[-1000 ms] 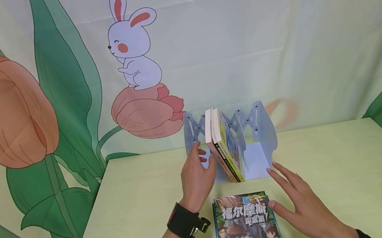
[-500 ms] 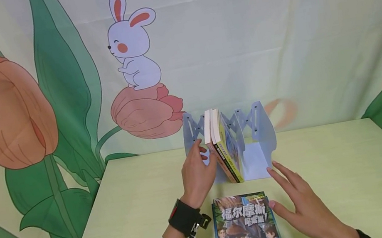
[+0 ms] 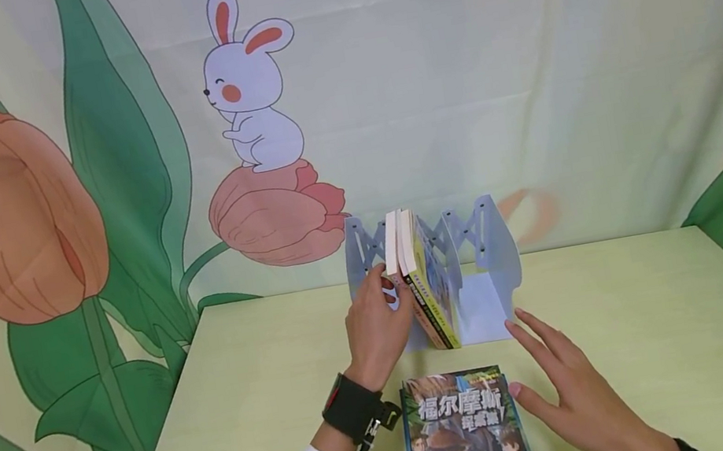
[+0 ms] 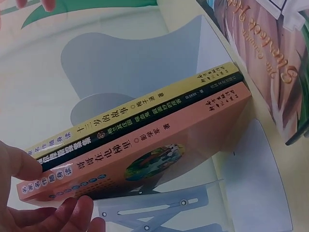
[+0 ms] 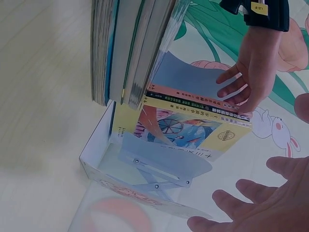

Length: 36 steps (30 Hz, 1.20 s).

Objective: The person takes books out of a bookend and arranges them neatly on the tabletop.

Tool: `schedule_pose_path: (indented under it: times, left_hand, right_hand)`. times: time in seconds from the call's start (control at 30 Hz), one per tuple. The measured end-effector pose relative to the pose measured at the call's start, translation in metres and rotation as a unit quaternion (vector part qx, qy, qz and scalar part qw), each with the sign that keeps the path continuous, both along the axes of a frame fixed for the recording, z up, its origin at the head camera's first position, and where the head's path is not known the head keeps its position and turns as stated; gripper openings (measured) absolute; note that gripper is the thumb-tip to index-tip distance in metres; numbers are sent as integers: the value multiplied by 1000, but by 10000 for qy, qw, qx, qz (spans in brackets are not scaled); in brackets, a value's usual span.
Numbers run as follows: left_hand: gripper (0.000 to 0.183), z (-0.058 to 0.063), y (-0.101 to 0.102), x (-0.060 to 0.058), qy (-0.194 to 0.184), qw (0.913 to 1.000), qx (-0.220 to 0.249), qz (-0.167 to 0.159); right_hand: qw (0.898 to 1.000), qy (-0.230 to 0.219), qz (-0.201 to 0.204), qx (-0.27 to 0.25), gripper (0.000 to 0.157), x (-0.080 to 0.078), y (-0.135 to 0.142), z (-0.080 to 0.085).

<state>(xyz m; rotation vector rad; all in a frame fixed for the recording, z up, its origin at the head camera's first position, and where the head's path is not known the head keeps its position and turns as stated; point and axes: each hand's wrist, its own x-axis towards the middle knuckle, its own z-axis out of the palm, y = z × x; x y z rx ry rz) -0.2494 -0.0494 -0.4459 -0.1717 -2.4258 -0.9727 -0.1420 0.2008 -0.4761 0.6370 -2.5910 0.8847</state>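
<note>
My left hand (image 3: 377, 327) is at the upper end of three thin books that lean together in a pale blue expandable book rack (image 3: 501, 246). Its thumb lies on the spines and the other fingers curl at the cover side of the pink book (image 4: 193, 128), pinching its top corner. Beside that book stand a black-spined book (image 4: 145, 116) and a yellow book (image 5: 186, 130). My right hand (image 3: 568, 386) hovers with fingers spread, right of a book stack (image 3: 469, 439) topped by an illustrated detective cover; it holds nothing.
The rack's right-hand section (image 3: 481, 309) has its bare base showing. A black wrist camera strap (image 3: 352, 409) sits on the left wrist. Behind the pale table (image 3: 255, 403) hangs a cloth backdrop (image 3: 383, 94) with a rabbit and tulips.
My left hand has moved slightly right and closer to the leaning books, its fingers now at the pink book's top corner. The right hand has stayed nearly still.
</note>
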Motion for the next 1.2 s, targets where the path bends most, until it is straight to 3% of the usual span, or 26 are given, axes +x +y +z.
schedule_pose_path:
  times: [0.3, 0.67, 1.2]
  left_hand:
    - [35, 3, 3, -1, 83, 9998, -159, 32]
    - [46, 6, 7, -4, -316, 9987, -408, -16]
    - [54, 4, 8, -7, -494, 9959, -756, -8]
  right_hand:
    - [10000, -47, 9, -68, 77, 0, -1, 1]
    - [9997, -232, 5, -33, 77, 0, -1, -2]
    - [9999, -91, 72, -69, 79, -1, -2, -3]
